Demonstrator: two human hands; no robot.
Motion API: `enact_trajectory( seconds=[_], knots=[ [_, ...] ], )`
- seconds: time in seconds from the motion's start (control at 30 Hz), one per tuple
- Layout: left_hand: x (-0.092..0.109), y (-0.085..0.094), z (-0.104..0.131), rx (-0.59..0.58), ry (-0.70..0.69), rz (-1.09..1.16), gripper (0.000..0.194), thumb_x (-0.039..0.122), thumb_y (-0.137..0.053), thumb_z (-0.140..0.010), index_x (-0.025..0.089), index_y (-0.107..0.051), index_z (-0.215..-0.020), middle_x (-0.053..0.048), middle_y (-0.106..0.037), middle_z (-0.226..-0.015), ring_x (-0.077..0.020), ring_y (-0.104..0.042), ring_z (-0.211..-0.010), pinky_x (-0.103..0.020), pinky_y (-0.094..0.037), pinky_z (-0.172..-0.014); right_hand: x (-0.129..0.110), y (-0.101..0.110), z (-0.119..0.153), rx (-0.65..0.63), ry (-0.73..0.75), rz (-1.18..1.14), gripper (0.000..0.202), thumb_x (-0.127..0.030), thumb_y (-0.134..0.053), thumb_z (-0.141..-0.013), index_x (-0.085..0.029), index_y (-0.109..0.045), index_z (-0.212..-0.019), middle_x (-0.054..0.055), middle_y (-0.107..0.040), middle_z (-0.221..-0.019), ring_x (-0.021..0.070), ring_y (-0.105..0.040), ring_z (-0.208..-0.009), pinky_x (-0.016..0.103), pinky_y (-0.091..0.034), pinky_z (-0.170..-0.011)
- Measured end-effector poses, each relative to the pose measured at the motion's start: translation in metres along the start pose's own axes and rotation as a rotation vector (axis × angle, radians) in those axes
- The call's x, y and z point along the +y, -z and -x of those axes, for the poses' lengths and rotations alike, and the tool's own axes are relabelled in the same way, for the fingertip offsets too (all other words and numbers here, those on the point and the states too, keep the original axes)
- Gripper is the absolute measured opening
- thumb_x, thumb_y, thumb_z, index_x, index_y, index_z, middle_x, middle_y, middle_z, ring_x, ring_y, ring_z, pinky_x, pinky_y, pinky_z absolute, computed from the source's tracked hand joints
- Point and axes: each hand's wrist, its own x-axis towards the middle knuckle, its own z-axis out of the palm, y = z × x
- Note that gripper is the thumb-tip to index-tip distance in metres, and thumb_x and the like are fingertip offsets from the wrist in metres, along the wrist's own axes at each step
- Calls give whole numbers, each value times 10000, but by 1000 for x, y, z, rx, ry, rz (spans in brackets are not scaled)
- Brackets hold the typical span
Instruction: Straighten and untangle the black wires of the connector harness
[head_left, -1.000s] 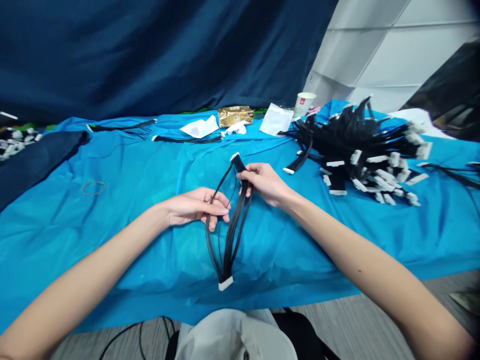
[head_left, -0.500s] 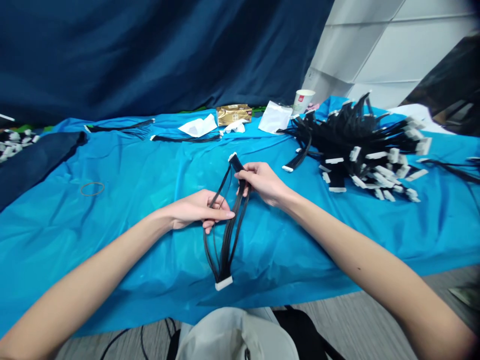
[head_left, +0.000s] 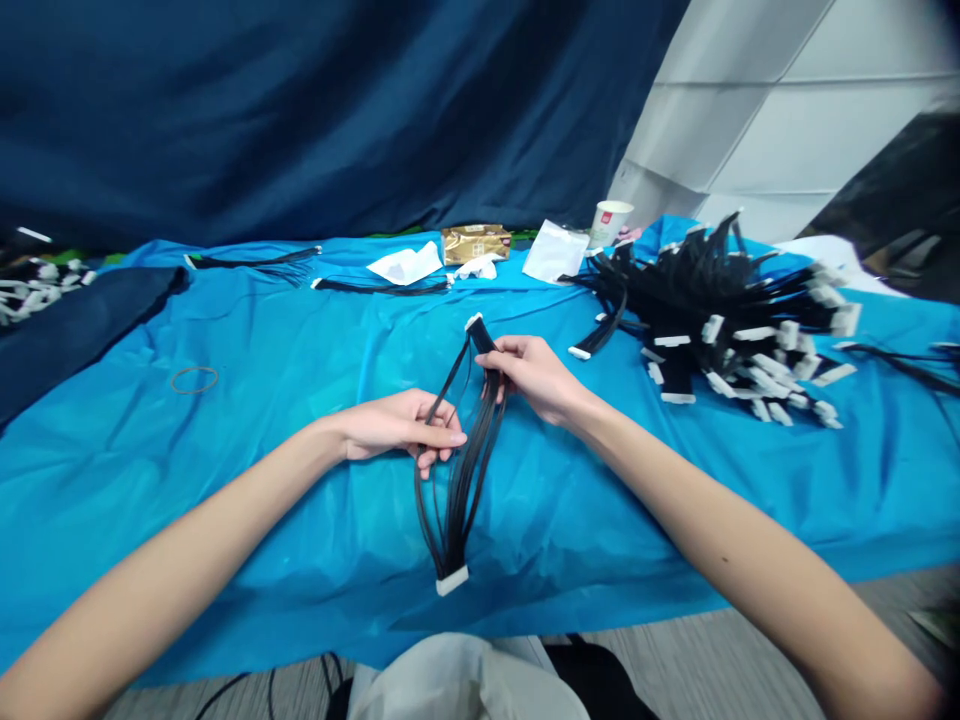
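**Combing a wire harness straight**

Head view: black harness (head_left: 459, 470) held over the blue cloth (head_left: 247, 330), lying lengthwise away from the body, one white plug (head_left: 452, 580) at the near end resting on the cloth, the other plug (head_left: 474, 323) raised at the far end. Right hand (head_left: 534, 376) closed on the bundle just below the far plug. Left hand (head_left: 403, 428) pinched on a few strands at mid-length, thumb over fingers, drawing them out to the left so the bundle bows open. Hands near each other, not touching.

Judged good practice here: right grip kept firm close to the plug so no pull reaches the crimps; left pinch kept light enough to slide along the strands rather than drag them; strands parted a few at a time; near plug left lying flat as an anchor. Sharp kinks at either plug best avoided.

Around: large pile of like harnesses (head_left: 720, 310) well to the right, a rubber band (head_left: 194, 379) to the left, paper cup (head_left: 610, 222), gold packet (head_left: 474, 243) and white bags (head_left: 556, 252) along the far edge.
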Motion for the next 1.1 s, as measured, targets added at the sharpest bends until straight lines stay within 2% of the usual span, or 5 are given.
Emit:
enact_trajectory(
  seconds=[0.17,0.33,0.63,0.9,1.1],
  knots=[
    [0,3,2,-32,-13,-39,237,350,-628,-711,129,-543,-701,7,-569,-606,-71,-530,-498,-196,-440,-481,0,2,0,-46,4,-11,187,-239,-614,-690,-165,-466,-604,-45,-514,-501,80,-504,-440,187,-391,-406],
    [-2,6,3,6,-50,-37,237,329,-651,-692,130,-524,-708,-7,-591,-691,-77,-555,-565,-206,-450,-544,-1,4,0,-89,-3,-44,228,-279,-658,-658,-167,-467,-604,-55,-505,-512,78,-514,-461,191,-390,-443],
    [-4,8,2,15,-107,116,221,188,-690,-642,130,-528,-782,2,-585,-721,-94,-576,-635,-259,-471,-653,0,6,-1,-113,-3,-37,234,-321,-668,-653,-160,-499,-632,-48,-536,-581,68,-518,-511,185,-372,-478],
    [-1,6,4,12,-124,187,258,101,-694,-607,130,-498,-772,16,-560,-716,-81,-555,-647,-260,-480,-673,0,7,0,-126,0,-18,225,-328,-652,-671,-155,-509,-650,-38,-544,-606,71,-524,-540,187,-374,-505],
    [-1,6,5,29,-114,208,239,165,-696,-631,134,-503,-768,18,-558,-719,-92,-576,-648,-266,-473,-677,-1,6,1,-129,-1,-20,232,-333,-658,-665,-159,-507,-643,-45,-543,-594,69,-520,-536,185,-367,-507]
  ],
)
